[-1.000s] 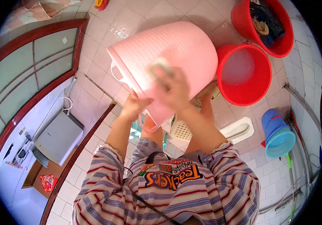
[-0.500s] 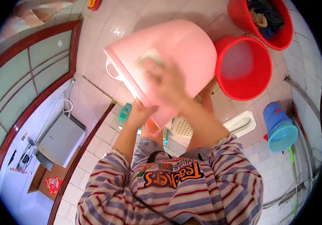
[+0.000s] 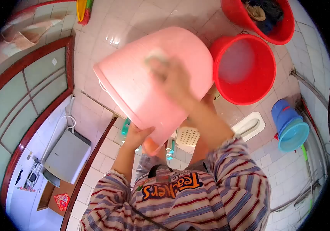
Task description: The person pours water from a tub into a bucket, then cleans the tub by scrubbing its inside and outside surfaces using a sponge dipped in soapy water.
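A large pink bucket (image 3: 172, 50) lies tipped on its side in front of my legs, its rim toward the lower left. My left hand (image 3: 137, 136) grips that rim, thumb on the outer wall and the other fingers partly hidden behind it. Over the bucket's outer side, my right hand (image 3: 174, 79) is smeared by motion. It is closed on a pale sponge (image 3: 156, 57) with a greenish edge, pressed to the pink wall; the blur hides its exact shape.
A red bucket (image 3: 265, 73) with cloudy water stands right beside the pink one. Behind it is another red bucket (image 3: 230, 9) with dark cloth inside. At the right are a squat toilet (image 3: 260, 119) and blue buckets (image 3: 282, 111). A perforated beige stool (image 3: 186, 135) sits near my legs.
The pink bucket has turned slightly, so its inside and handle show less. My right hand stays on its wall with the sponge, still blurred. The view has shifted a little.
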Tool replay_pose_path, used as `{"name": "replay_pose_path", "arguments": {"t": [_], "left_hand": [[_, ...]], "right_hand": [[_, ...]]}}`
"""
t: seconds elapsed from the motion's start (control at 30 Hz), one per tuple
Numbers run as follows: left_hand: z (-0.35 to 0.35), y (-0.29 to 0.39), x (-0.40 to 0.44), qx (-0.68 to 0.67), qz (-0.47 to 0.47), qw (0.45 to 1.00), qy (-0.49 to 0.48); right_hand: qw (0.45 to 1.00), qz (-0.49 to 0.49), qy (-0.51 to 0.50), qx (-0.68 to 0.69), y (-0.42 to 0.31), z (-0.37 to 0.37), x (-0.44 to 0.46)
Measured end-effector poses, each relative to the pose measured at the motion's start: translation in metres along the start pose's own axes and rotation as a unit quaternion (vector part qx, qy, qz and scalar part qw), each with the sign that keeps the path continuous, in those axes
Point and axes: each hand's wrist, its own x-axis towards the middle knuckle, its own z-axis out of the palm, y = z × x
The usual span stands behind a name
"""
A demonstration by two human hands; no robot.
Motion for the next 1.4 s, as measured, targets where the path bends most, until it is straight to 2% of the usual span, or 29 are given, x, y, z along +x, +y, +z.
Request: {"name": "replay_pose_path", "arguments": {"t": [0.03,0.07,0.1,0.23,0.27,0.33,0.37,0.43,0.5,0.57,0.6,0.63,0.67,0.7,0.73,0.77,0.83,0.87,0.93,1.0,1.07,1.1,1.13,1.17,1.2,1.23,1.27,1.33,1.4], "left_hand": [[0.001,0.001,0.000,0.007,-0.005,1.000,0.025],[0.001,0.003,0.001,0.013,-0.005,1.000,0.021],[0.000,0.005,-0.001,0.002,-0.020,0.999,0.034],[0.006,0.016,-0.002,-0.049,-0.072,0.994,0.069],[0.003,0.017,0.001,-0.042,-0.067,0.995,0.067],[-0.002,0.012,0.008,-0.209,-0.089,0.948,0.222],[0.004,0.022,0.013,-0.210,-0.091,0.948,0.222],[0.024,0.065,0.023,-0.083,0.060,0.970,0.222],[0.028,0.074,0.028,-0.054,0.062,0.971,0.225],[0.030,0.077,0.032,-0.024,0.065,0.970,0.233],[0.031,0.078,0.030,-0.012,0.063,0.973,0.222],[0.028,0.077,0.029,0.001,0.062,0.975,0.213],[0.023,0.075,0.027,-0.047,0.061,0.971,0.226],[0.023,0.073,0.028,-0.043,0.064,0.968,0.238],[0.023,0.074,0.030,-0.061,0.047,0.967,0.242],[0.024,0.076,0.029,-0.080,0.025,0.966,0.245],[0.033,0.082,0.030,-0.044,0.071,0.960,0.267],[0.033,0.085,0.034,0.006,0.065,0.965,0.256],[0.031,0.085,0.032,0.048,0.077,0.971,0.221],[0.039,0.081,0.026,0.035,0.072,0.973,0.217],[0.046,0.069,0.017,0.041,0.082,0.975,0.202],[0.048,0.061,0.013,0.055,0.101,0.974,0.193],[0.052,0.056,0.009,0.052,0.107,0.975,0.187],[0.054,0.046,0.008,0.044,0.110,0.976,0.185],[0.052,0.032,0.007,0.030,0.152,0.974,0.166],[0.044,0.014,0.004,0.018,0.191,0.970,0.149],[0.026,-0.019,0.006,0.039,0.155,0.973,0.166],[0.028,-0.031,0.012,0.028,0.146,0.974,0.173],[0.034,-0.023,0.012,0.079,0.085,0.975,0.188]], "right_hand": [[0.990,-0.120,0.014,0.075,-0.020,0.001,-0.018],[0.989,-0.110,-0.045,0.088,-0.030,-0.001,-0.032],[0.989,-0.107,-0.042,0.089,-0.020,0.001,-0.026],[0.984,0.058,0.114,-0.126,0.068,-0.013,0.043],[0.984,0.027,0.138,-0.111,0.085,-0.027,0.042],[0.976,-0.029,0.203,-0.073,0.123,-0.056,0.029],[0.967,-0.054,0.245,-0.048,0.143,-0.070,0.017],[0.946,0.077,0.313,-0.035,0.198,-0.084,-0.006],[0.931,0.249,0.253,-0.083,0.298,-0.081,-0.024],[0.968,0.152,0.146,-0.138,0.430,-0.070,-0.045],[0.912,0.275,0.262,0.153,0.421,-0.072,-0.036],[0.748,0.373,0.344,0.427,0.413,-0.073,-0.028],[0.747,0.375,0.334,0.435,0.428,-0.063,-0.025],[0.799,0.517,0.228,0.203,0.455,-0.057,-0.025],[0.785,0.609,0.102,-0.051,0.462,-0.049,-0.024],[0.785,0.610,0.090,-0.049,0.467,-0.037,-0.023],[0.731,0.577,0.164,0.326,0.439,-0.032,-0.004],[0.735,0.572,0.161,0.327,0.407,-0.035,0.003],[0.801,0.308,0.250,0.448,0.317,-0.049,0.002],[0.802,0.338,0.267,0.413,0.219,-0.073,-0.006],[0.918,0.165,0.221,0.284,0.147,-0.069,-0.021],[0.848,0.188,0.149,0.472,0.111,-0.060,-0.028],[0.933,0.119,0.048,0.336,0.078,-0.053,-0.035],[0.942,0.008,0.072,0.326,0.034,-0.038,-0.045],[0.953,0.003,-0.010,0.302,-0.015,-0.042,-0.046],[0.963,-0.125,0.026,0.236,-0.038,-0.031,-0.053],[0.964,-0.128,0.023,0.232,-0.051,-0.027,-0.055],[0.966,-0.198,-0.040,0.161,-0.065,-0.022,-0.057],[0.977,-0.171,-0.001,0.128,-0.024,-0.004,-0.029]]}}
